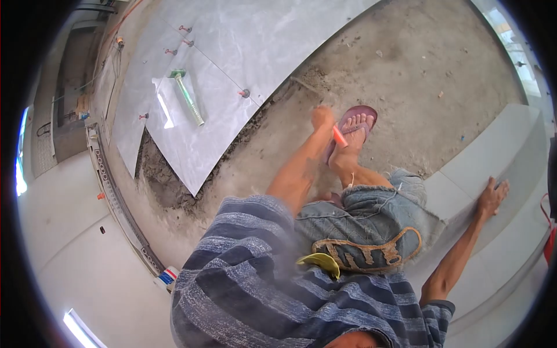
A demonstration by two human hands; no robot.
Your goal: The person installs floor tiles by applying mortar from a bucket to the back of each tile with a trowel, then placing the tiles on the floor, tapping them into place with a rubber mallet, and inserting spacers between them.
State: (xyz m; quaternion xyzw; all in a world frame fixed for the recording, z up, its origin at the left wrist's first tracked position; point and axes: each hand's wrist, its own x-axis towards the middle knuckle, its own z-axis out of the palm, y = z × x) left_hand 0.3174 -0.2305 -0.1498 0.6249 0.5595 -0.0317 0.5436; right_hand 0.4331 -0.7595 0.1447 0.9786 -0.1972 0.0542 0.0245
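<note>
My left hand [323, 118] is closed around a trowel with an orange handle [340, 137], held low over the rough mortar bed [406, 75] beside my sandalled foot [355, 124]. Its thin blade points toward the mortar along the edge of the large grey marbled tile [255, 40] and is hard to make out. Off to the right, my right hand [493, 197] holds no tool. Its fingers are stretched out, and it rests on the edge of a grey tiled ledge [458, 182].
A green mallet-like tool [188, 100] lies on the laid tiles. Several red tile-levelling clips [244, 93] stand in the joints. A long metal straightedge [119, 191] runs along the left. Raw mortar [165, 177] shows beyond the tile's pointed corner.
</note>
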